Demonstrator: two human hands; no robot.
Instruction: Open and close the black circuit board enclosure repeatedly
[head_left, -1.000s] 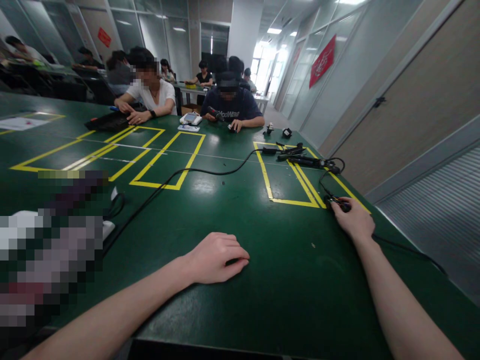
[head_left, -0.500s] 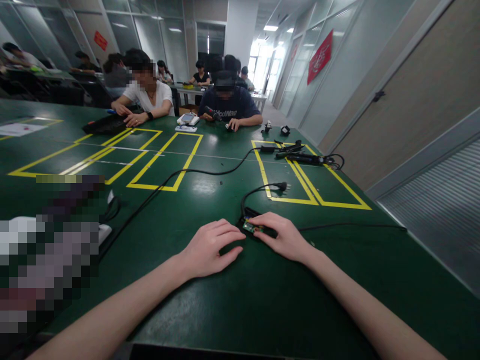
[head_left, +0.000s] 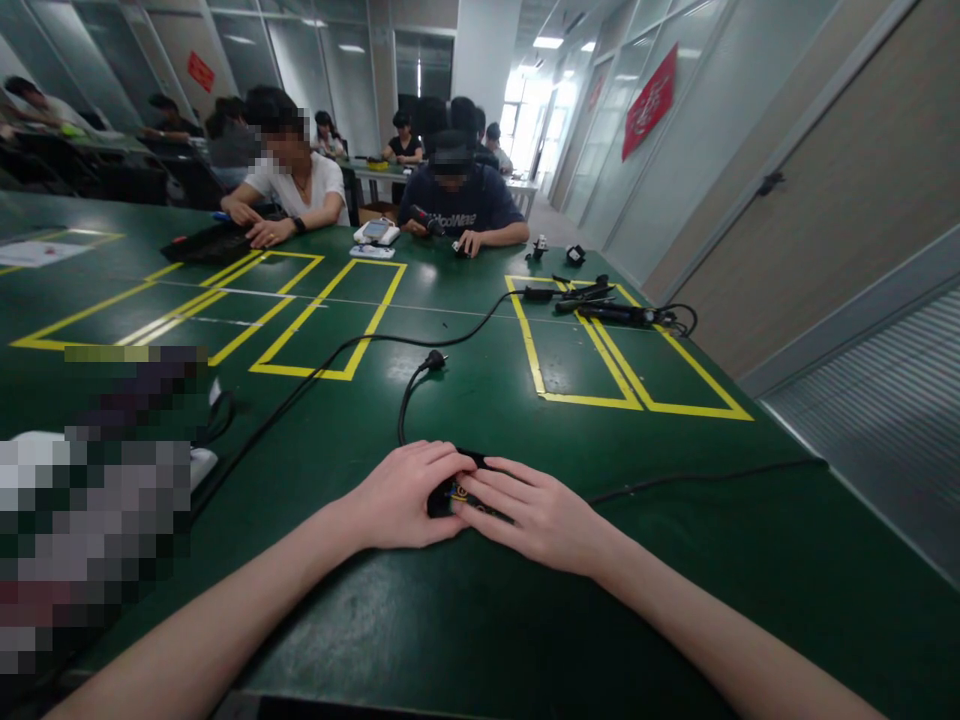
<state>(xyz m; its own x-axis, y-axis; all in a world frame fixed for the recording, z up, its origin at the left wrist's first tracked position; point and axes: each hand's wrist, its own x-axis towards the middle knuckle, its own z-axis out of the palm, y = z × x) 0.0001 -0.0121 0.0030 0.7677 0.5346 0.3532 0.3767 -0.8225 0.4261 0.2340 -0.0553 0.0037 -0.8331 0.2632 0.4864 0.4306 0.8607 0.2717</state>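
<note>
Between my two hands, low on the green table, lies an open black housing [head_left: 441,500] with coloured wires and a bit of circuit board showing inside. My left hand [head_left: 405,497] is curled round its left end, thumb on the near side and fingers over the far side. My right hand [head_left: 544,512] holds its right part, fingertips reaching over the wires and meeting the left fingers. Most of the housing is hidden under the hands. A short black cord [head_left: 402,408] leaves it on the far left side and ends in a black plug [head_left: 433,361].
Yellow tape rectangles mark the table [head_left: 660,560]. A long black cable [head_left: 367,340] crosses it to black tools [head_left: 600,308] at the back right; another cable [head_left: 705,478] runs right. Two people sit opposite, one with a black tray [head_left: 206,240]. Blurred blocks cover the left edge.
The housing and its plug have shifted left. My left hand, earlier apart from it, now grips its left end. My right hand has moved left and slightly nearer with the housing.
</note>
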